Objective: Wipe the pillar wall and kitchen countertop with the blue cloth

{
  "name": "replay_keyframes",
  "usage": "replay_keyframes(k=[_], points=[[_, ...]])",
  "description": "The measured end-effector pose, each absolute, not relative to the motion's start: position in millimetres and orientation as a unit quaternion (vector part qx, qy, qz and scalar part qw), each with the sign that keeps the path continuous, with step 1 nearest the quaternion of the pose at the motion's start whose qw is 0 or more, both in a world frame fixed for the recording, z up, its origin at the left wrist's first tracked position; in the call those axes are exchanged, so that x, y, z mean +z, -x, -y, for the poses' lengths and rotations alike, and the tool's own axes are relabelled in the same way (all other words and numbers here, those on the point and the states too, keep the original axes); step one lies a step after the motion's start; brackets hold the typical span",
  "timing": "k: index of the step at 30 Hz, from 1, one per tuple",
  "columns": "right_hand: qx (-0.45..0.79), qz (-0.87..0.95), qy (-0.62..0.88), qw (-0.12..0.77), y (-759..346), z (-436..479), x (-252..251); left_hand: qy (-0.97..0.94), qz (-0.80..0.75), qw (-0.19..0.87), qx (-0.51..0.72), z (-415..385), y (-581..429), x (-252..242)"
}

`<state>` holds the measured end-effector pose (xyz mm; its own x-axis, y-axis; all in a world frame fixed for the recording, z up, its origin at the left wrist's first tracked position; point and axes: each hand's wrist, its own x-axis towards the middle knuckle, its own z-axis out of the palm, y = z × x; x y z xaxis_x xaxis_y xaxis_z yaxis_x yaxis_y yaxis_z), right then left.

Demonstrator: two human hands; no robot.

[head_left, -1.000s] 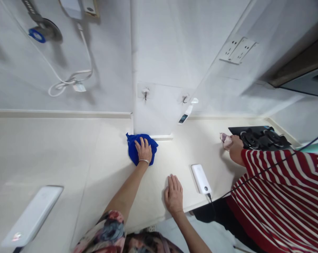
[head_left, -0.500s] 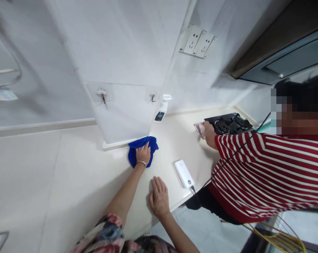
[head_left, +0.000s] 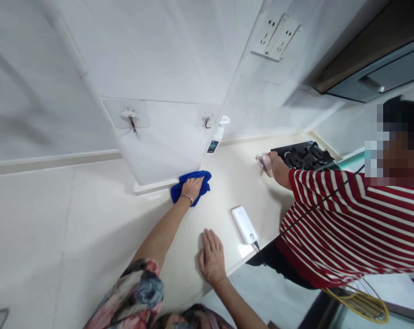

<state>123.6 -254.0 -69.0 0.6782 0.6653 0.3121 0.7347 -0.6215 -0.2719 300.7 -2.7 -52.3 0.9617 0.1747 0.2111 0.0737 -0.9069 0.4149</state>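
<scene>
My left hand, with a bracelet at its wrist, presses down on a blue cloth on the pale countertop. The cloth is bunched around the fingers, right against the foot of a white wall end. Some of the fingertips are lost in its folds. Nearer to me, my right hand lies flat on the counter near its front edge, fingers stretched out, holding nothing. To its right is a white power bank with a black cable plugged in.
A white spray bottle stands behind the wall end's corner. At right a person in a striped shirt holds a pinkish cloth on the counter, beside a black gas hob. Hooks and sockets are on the walls.
My left hand has slid a little forward with the blue cloth, closer to the wall end's foot, and the cloth is more crumpled. My right hand stays resting. The view has shifted slightly.
</scene>
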Motion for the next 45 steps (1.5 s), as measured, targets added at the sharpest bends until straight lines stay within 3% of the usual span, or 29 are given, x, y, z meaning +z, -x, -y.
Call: replay_keyframes(k=[7,26,45], points=[[-0.101,0.391,0.893,0.201,-126.0,255.2,-70.2,-0.968,-0.026,0.224,0.112,4.9,-318.3,-47.0],[-0.152,0.411,0.871,0.224,-125.5,259.8,-82.0,-0.956,-0.209,0.139,0.156,-82.0,-155.7,-44.2],[-0.110,0.393,0.892,0.195,-121.2,257.4,-78.8,-0.953,-0.215,0.131,0.167,-73.3,-169.7,-49.0]])
